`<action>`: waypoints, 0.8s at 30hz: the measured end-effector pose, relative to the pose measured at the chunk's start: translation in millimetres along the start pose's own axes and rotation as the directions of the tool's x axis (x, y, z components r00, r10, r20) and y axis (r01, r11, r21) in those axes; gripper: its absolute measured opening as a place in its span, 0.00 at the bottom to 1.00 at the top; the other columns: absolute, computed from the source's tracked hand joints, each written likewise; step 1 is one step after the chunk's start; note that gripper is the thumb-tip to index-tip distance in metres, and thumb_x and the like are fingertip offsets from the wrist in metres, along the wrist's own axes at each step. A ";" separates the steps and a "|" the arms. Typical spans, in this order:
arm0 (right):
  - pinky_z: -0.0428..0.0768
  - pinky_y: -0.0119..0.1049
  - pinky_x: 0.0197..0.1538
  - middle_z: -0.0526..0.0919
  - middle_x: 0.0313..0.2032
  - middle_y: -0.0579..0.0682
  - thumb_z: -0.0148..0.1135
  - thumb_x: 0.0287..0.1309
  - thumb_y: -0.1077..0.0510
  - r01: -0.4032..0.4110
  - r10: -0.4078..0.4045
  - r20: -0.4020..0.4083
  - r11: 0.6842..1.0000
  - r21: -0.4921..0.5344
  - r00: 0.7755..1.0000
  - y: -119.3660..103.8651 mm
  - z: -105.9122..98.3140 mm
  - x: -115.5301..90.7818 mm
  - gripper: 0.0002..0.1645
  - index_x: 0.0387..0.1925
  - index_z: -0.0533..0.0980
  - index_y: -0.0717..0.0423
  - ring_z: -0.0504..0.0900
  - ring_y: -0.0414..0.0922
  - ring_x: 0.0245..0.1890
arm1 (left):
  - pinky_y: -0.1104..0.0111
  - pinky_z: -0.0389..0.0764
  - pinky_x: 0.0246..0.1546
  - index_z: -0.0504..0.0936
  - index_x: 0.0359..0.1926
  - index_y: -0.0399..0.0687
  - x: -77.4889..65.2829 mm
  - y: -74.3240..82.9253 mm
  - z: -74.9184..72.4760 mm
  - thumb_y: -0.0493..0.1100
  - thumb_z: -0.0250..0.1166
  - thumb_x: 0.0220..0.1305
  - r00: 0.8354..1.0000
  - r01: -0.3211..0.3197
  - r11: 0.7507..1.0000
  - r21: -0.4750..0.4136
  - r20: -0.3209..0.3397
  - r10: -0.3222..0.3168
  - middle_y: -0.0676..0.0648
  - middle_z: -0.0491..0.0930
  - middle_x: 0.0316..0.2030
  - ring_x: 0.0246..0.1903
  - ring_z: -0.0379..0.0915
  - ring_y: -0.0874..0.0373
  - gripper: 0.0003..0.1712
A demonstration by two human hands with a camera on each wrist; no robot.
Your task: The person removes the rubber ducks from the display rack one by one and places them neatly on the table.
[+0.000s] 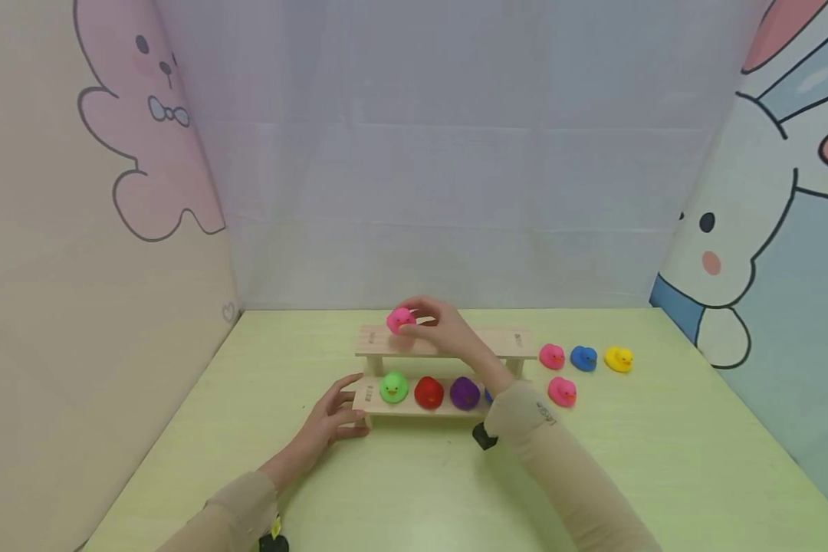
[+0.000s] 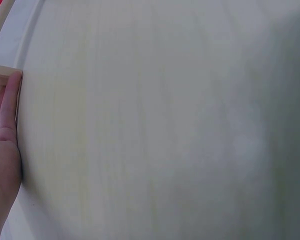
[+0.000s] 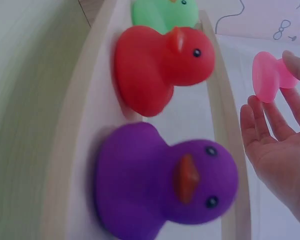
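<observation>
My right hand [image 1: 441, 326] pinches a pink rubber duck [image 1: 400, 320] between thumb and fingers, at the left part of the upper shelf of a wooden two-step stand [image 1: 483, 342]. In the right wrist view, the thumb is on one side of that duck and the fingertips on the other. My left hand [image 1: 331, 418] grips the left end of the lower shelf, its fingers spread around the corner. On this lower shelf sit a green duck [image 1: 393, 388], a red duck [image 3: 162, 67], a purple duck [image 3: 160, 185] and a blue duck mostly hidden by the right forearm.
Right of the stand, on the pale green table [image 1: 697, 445], lie two pink ducks [image 1: 552, 356], a blue duck [image 1: 583, 358] and a yellow duck [image 1: 619, 359]. A pale curtain [image 1: 448, 153] hangs behind the table, and side panels with cartoon animals flank it.
</observation>
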State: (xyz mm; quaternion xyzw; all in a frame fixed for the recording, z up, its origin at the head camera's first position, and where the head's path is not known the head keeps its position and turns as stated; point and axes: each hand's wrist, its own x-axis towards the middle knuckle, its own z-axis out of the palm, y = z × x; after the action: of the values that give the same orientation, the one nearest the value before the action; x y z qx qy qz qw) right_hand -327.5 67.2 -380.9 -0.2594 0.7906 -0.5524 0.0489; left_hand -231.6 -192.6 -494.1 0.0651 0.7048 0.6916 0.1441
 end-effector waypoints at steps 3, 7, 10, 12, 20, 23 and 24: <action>0.81 0.43 0.60 0.82 0.53 0.51 0.68 0.60 0.55 0.022 -0.022 -0.003 1.000 0.000 1.000 -0.3 -6.9 -3.0 0.21 0.55 0.78 0.49 0.80 0.49 0.56 | 0.56 0.86 0.50 0.53 0.76 0.54 -0.6 0.3 0.2 0.39 0.61 0.67 1.000 -0.011 1.000 0.010 0.002 0.011 0.33 0.65 0.65 0.50 0.80 0.58 0.41; 0.81 0.43 0.61 0.82 0.54 0.51 0.68 0.60 0.55 0.037 -0.036 -0.005 0.999 0.016 0.999 1.7 -15.9 -9.4 0.22 0.56 0.77 0.50 0.79 0.49 0.57 | 0.56 0.86 0.50 0.54 0.76 0.54 -0.8 -0.9 0.4 0.40 0.62 0.67 1.000 -0.012 1.000 0.015 -0.006 0.012 0.32 0.64 0.65 0.50 0.80 0.58 0.40; 0.81 0.43 0.61 0.82 0.54 0.52 0.69 0.60 0.56 0.035 -0.035 -0.017 0.999 0.026 0.999 4.2 -22.1 -15.7 0.23 0.57 0.77 0.49 0.79 0.50 0.57 | 0.56 0.86 0.50 0.55 0.75 0.55 -0.6 -2.6 0.7 0.39 0.62 0.67 1.000 0.003 1.000 0.003 -0.015 -0.003 0.33 0.65 0.65 0.50 0.80 0.57 0.40; 0.82 0.43 0.61 0.82 0.54 0.53 0.69 0.59 0.57 0.037 -0.036 -0.028 0.999 0.032 0.999 5.9 -26.0 -19.7 0.23 0.57 0.77 0.50 0.79 0.51 0.57 | 0.56 0.86 0.50 0.56 0.75 0.56 -0.6 -3.4 1.4 0.38 0.62 0.67 1.000 0.011 1.000 -0.005 -0.021 -0.011 0.35 0.66 0.64 0.50 0.80 0.57 0.39; 0.81 0.40 0.61 0.80 0.57 0.55 0.66 0.61 0.59 0.030 -0.029 -0.059 0.999 0.026 0.998 10.8 -42.1 -31.8 0.25 0.60 0.75 0.53 0.77 0.52 0.59 | 0.56 0.86 0.50 0.54 0.75 0.55 -0.1 0.0 3.2 0.40 0.61 0.68 1.000 -0.006 1.000 0.017 -0.018 0.007 0.33 0.65 0.65 0.51 0.79 0.58 0.40; 0.81 0.34 0.59 0.80 0.56 0.56 0.66 0.62 0.59 0.044 -0.041 -0.060 0.998 0.037 0.997 11.9 -47.0 -38.0 0.24 0.59 0.75 0.54 0.77 0.52 0.58 | 0.56 0.86 0.50 0.54 0.75 0.55 0.6 0.2 3.7 0.40 0.62 0.68 1.000 0.000 1.000 0.022 -0.021 0.001 0.34 0.65 0.65 0.51 0.79 0.57 0.40; 0.82 0.32 0.58 0.81 0.56 0.56 0.66 0.62 0.59 0.050 -0.047 -0.060 0.998 0.040 0.997 12.5 -48.5 -40.3 0.24 0.59 0.75 0.54 0.77 0.52 0.58 | 0.56 0.86 0.50 0.54 0.75 0.55 0.7 0.2 3.9 0.40 0.62 0.68 1.000 0.004 1.000 0.020 -0.022 -0.003 0.34 0.65 0.65 0.51 0.79 0.57 0.40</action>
State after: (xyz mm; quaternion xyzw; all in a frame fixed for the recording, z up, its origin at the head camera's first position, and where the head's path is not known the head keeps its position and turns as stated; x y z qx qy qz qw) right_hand -314.9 130.3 -381.9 -0.2609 0.7737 -0.5770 0.0173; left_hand -231.1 -188.6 -494.0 0.0576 0.7133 0.6850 0.1369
